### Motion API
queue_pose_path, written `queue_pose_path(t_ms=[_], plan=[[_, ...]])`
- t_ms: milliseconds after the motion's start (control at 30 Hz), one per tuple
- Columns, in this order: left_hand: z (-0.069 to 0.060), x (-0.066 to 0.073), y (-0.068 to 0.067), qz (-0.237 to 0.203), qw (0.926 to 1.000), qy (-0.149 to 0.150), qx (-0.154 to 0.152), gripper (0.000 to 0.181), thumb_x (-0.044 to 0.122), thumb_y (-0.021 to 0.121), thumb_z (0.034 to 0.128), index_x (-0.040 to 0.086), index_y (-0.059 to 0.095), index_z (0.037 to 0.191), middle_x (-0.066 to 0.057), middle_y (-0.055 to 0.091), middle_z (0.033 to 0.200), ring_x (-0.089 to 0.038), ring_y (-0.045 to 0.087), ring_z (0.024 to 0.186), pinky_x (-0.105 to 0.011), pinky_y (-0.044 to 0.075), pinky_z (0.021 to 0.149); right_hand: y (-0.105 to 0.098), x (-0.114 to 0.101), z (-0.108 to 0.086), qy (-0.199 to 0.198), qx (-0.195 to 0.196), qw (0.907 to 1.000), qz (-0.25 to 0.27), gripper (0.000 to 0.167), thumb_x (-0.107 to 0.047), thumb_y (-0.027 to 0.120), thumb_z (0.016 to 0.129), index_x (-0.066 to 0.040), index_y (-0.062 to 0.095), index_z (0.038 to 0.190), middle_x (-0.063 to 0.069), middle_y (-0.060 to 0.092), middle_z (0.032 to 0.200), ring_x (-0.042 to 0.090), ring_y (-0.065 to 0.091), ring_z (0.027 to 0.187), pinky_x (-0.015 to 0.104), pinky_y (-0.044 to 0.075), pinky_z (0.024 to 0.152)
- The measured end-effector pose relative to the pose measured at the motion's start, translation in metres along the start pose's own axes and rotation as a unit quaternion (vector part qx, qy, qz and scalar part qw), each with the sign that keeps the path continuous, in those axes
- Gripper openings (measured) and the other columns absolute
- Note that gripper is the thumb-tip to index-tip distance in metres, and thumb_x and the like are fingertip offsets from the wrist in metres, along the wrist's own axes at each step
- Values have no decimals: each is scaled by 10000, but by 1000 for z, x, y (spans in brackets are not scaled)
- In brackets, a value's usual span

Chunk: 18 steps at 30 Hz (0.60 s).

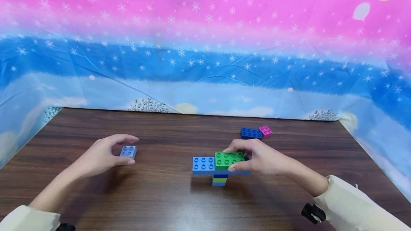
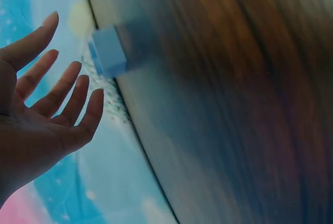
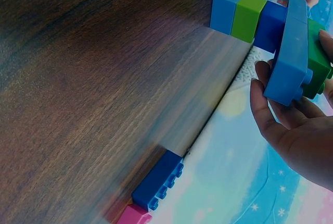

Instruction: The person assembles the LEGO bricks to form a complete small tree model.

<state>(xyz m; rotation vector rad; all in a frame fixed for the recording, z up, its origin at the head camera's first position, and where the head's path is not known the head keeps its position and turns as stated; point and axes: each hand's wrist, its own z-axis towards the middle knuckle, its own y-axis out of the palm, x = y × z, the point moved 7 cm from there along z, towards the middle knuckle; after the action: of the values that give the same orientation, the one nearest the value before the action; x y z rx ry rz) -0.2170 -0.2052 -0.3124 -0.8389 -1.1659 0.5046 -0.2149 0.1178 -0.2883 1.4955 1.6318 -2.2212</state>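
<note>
On the left of the head view my left hand (image 1: 101, 158) hovers with its thumb and fingers apart around a small light blue brick (image 1: 128, 152). The left wrist view has a gap between those fingers and the small brick (image 2: 108, 52). Farther right, my right hand (image 1: 261, 158) pinches a green brick (image 1: 229, 160) between thumb and fingers. That brick sits on top of a T-shaped brick stack. Blue bricks (image 1: 203, 164) form the stack's crossbar; its stem has a dark blue brick (image 3: 270, 26), a lime green brick (image 3: 247, 18) and a blue bottom brick (image 3: 226, 10).
Behind my right hand a dark blue brick (image 1: 251, 133) lies beside a pink brick (image 1: 265, 131). The brown wooden table (image 1: 160, 199) ends at a patterned cloth (image 1: 205, 63) along the back and sides.
</note>
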Motion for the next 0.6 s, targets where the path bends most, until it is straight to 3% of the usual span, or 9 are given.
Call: queue_pose_path(t_ms=[167, 267, 400, 600], plan=[[3, -19, 0, 47, 9997, -197, -132, 548, 202, 773, 725, 22, 553, 1193, -205, 563, 1157, -379, 549, 1022, -493, 444, 784, 0, 1, 0, 26, 13, 10000, 5, 299, -277, 657, 848, -154, 592, 1113, -66, 614, 966, 127, 498, 763, 275, 431, 654], [5, -26, 2, 62, 9994, -291, -203, 538, 183, 781, 714, 19, 561, 1176, -182, 592, 1090, -331, 579, 959, -425, 463, 726, 0, 1, 1, 15, 9, 10000, 13, 298, -280, 656, 848, -156, 591, 1112, -66, 616, 975, 128, 505, 770, 278, 435, 660], [8, -31, 5, 113, 9991, -288, -292, 513, 157, 782, 709, 4, 568, 1150, -148, 610, 1018, -251, 587, 867, -343, 444, 654, 0, 1, 1, -9, 9, 10000, 27, 297, -277, 657, 848, -155, 590, 1110, -65, 617, 979, 128, 510, 773, 276, 436, 664], [10, -32, 9, 284, 9987, -228, -345, 480, 161, 775, 721, -4, 577, 1126, -154, 611, 992, -210, 574, 818, -342, 442, 640, 0, 1, 1, -23, 17, 10000, 14, 297, -265, 663, 845, -154, 590, 1110, -64, 615, 973, 127, 505, 768, 270, 435, 660]])
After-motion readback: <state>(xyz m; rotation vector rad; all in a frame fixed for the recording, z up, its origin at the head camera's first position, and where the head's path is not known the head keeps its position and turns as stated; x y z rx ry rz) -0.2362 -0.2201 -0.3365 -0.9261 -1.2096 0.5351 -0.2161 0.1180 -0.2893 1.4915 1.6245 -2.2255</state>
